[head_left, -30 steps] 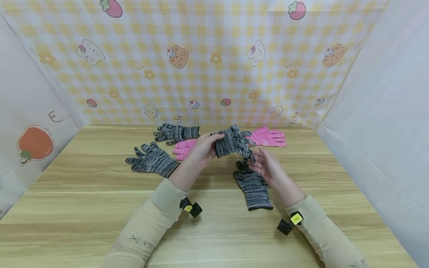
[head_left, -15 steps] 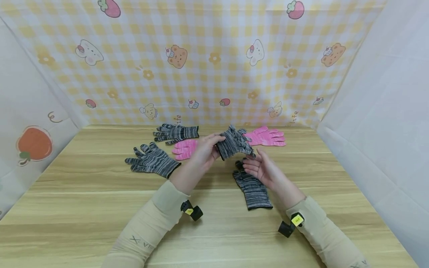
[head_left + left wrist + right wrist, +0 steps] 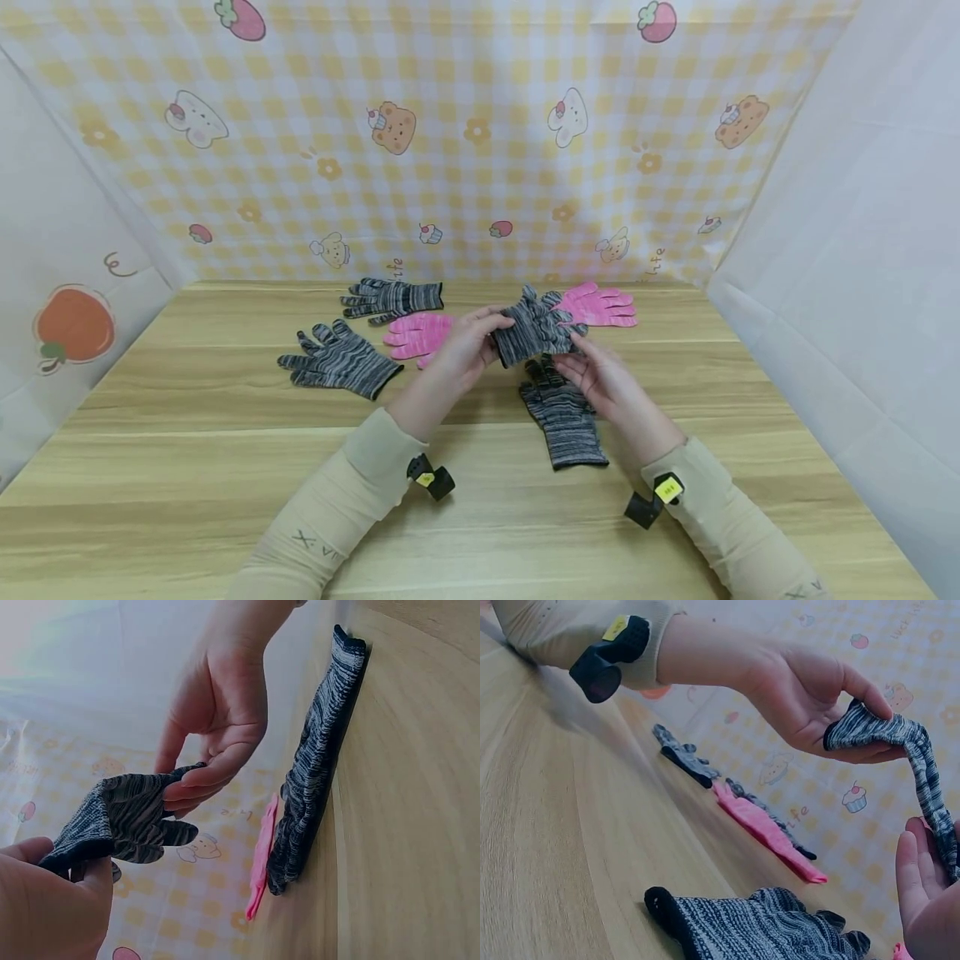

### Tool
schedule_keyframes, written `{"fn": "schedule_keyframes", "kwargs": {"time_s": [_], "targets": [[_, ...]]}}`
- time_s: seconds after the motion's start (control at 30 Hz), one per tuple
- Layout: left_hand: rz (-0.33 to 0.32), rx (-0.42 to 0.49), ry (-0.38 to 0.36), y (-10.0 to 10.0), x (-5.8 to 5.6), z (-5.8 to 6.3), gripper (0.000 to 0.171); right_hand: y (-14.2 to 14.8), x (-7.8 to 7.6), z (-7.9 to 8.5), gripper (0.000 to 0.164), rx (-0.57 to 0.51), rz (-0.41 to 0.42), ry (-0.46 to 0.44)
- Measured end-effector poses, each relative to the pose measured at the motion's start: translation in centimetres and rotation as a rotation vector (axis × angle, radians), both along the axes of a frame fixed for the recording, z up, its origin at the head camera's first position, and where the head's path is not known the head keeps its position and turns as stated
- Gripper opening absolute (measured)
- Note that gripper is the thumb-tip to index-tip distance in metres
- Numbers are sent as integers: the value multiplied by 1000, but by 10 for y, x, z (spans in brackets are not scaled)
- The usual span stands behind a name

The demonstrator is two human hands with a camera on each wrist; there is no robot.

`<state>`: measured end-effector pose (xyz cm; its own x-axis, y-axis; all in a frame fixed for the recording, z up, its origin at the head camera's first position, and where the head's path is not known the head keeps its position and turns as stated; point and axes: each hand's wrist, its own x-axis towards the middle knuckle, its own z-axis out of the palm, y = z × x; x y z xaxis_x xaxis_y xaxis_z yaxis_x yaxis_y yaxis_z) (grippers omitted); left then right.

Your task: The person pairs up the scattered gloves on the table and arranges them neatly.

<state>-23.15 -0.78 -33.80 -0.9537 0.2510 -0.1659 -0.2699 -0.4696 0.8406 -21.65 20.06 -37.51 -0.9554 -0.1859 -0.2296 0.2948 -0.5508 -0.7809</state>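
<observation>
A grey-and-black striped knit glove point(image 3: 525, 329) is held above the table between both hands. My left hand point(image 3: 467, 346) grips its dark-edged cuff, thumb on top and fingers beneath. At the other end, my right hand point(image 3: 600, 379) pinches a glove finger between thumb and fingers; the left wrist view shows that glove finger point(image 3: 184, 774) lying across the fingertips. Below the right hand, a second striped glove point(image 3: 572, 429) lies on the table, its fingers partly hidden. Behind the held glove lies a pink glove point(image 3: 598, 307), its cuff end covered from view.
Left of the hands, two more striped gloves point(image 3: 341, 362) lie on the wooden table point(image 3: 480, 517), one farther back. Another pink glove point(image 3: 414, 335) is partly hidden by the left hand. A checked curtain point(image 3: 480, 183) hangs along the table's back edge.
The held glove has shifted slightly right and toward the right hand. My right thumb has closed onto a glove finger, where that hand was more spread half a second ago.
</observation>
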Motion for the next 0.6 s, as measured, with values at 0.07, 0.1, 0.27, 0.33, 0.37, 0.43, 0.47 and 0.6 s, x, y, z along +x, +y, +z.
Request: {"fn": "schedule_keyframes", "kwargs": {"time_s": [0.07, 0.1, 0.27, 0.33, 0.37, 0.43, 0.47, 0.6], "targets": [[-6, -8, 4, 1, 1, 0, 33, 0, 0, 1, 15, -8, -12, 6], [-10, -10, 5, 1, 1, -1, 32, 1, 0, 2, 12, -9, -17, 11], [-40, -3, 13, 2, 1, -2, 30, 4, -1, 5, 4, 21, -58, 19], [-51, -3, 15, 3, 0, -3, 31, 5, -2, 6, 4, 40, -72, 19], [-57, -5, 17, 3, 0, -3, 33, 6, -2, 6, 4, 46, -75, 21], [-70, -12, 21, 3, 1, -4, 35, 7, -2, 7, 4, 48, -86, 18], [-78, -15, 25, 4, 1, -4, 37, 8, -2, 7, 4, 50, -94, 18], [-109, -38, 40, 4, 2, -5, 43, 12, -2, 7, 6, 74, -104, 34]]}}
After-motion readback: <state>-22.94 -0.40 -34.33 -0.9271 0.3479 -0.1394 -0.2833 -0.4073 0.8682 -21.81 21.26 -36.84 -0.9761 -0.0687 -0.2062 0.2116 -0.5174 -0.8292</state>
